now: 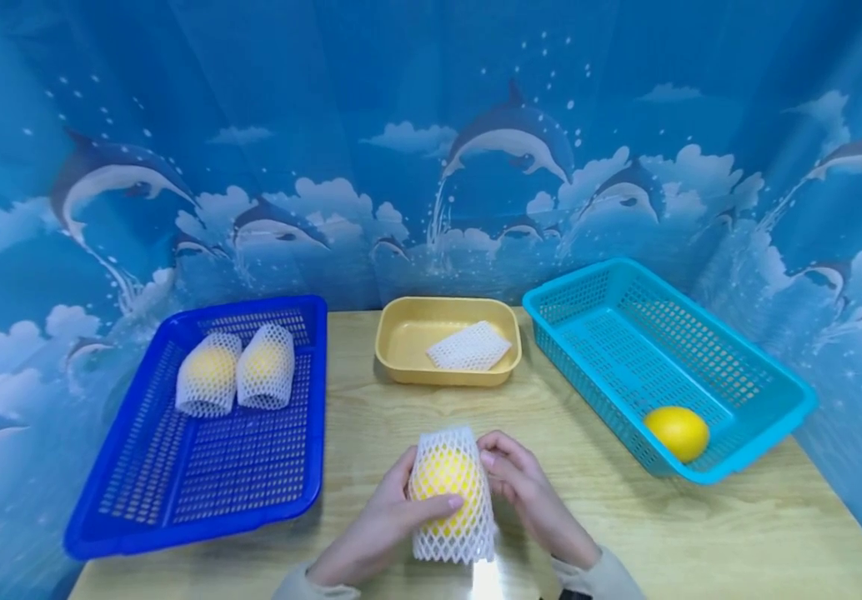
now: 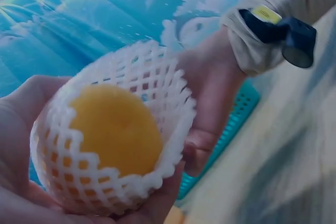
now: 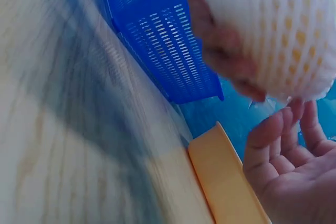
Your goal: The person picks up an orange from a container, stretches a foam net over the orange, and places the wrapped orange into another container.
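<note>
My left hand (image 1: 401,512) grips a round yellow fruit (image 2: 121,129) inside a white foam net sleeve (image 1: 455,542), its thumb lying across the front. In the left wrist view, one end of the sleeve gapes and bares the smooth fruit. My right hand (image 1: 524,487) is at the sleeve's right side. Its fingers (image 3: 291,132) are loosely bent, with the tips right at the net's edge in the right wrist view, and nothing is gripped in them. Another yellow fruit (image 1: 677,433), without a net, lies in the turquoise basket (image 1: 611,400) at the right.
At the left, a dark blue basket (image 1: 243,479) holds two netted yellow fruits (image 1: 209,375). A small tan tray (image 1: 404,337) with a flattened white foam net (image 1: 470,346) stands at the back middle of the wooden table (image 1: 356,417). Behind hangs a blue dolphin-print curtain (image 1: 371,92).
</note>
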{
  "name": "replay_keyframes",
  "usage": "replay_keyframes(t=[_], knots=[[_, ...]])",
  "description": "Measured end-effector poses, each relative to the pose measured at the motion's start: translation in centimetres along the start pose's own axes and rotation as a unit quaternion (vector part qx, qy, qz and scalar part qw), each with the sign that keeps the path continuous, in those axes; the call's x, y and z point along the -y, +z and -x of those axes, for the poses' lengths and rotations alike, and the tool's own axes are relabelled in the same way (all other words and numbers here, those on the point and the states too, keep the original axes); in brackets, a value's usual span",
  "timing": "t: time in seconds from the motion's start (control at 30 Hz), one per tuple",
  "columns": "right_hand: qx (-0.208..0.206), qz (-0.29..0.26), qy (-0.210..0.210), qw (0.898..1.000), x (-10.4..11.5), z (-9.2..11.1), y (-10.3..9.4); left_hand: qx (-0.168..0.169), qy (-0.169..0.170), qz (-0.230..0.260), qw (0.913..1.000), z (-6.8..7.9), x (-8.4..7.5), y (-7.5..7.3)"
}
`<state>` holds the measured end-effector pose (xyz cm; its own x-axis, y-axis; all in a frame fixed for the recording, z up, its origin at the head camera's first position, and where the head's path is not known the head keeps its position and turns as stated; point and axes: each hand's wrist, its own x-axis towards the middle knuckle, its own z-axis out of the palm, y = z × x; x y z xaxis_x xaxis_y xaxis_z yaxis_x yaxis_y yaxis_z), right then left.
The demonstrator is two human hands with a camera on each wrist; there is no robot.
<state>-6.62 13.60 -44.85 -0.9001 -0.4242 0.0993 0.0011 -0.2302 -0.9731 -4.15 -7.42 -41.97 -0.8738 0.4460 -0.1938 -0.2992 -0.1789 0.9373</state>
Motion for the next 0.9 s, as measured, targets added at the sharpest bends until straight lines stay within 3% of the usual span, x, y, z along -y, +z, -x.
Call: replay_keyframes(t=[0.13,0.37,0.47,0.6,0.73,0.9], knots=[[-0.002,0.012,-0.006,1.0,0.2,-0.7,0.4,0.022,-0.004,0.003,0.9997,1.1,-1.6,-0.4],[-0.072,0.066,0.007,0.995,0.5,-3.0,2.1,0.042,-0.017,0.007,0.9989,2.9,-4.6,-1.4],[-0.088,0.113,-0.009,0.99,0.6,-4.3,3.2,0.059,-0.023,0.023,0.9977,3.8,-5.8,-1.9],[-0.108,0.191,-0.045,0.975,0.8,-6.3,5.0,0.062,-0.021,0.024,0.9976,4.7,-7.1,-2.8],[-0.123,0.269,-0.069,0.953,0.6,-8.4,6.6,0.039,-0.012,0.004,0.9992,5.5,-8.1,-3.7],[-0.118,0.329,-0.08,0.933,-0.2,-10.9,8.2,0.007,-0.011,-0.028,0.9995,6.6,-9.1,-5.2]])
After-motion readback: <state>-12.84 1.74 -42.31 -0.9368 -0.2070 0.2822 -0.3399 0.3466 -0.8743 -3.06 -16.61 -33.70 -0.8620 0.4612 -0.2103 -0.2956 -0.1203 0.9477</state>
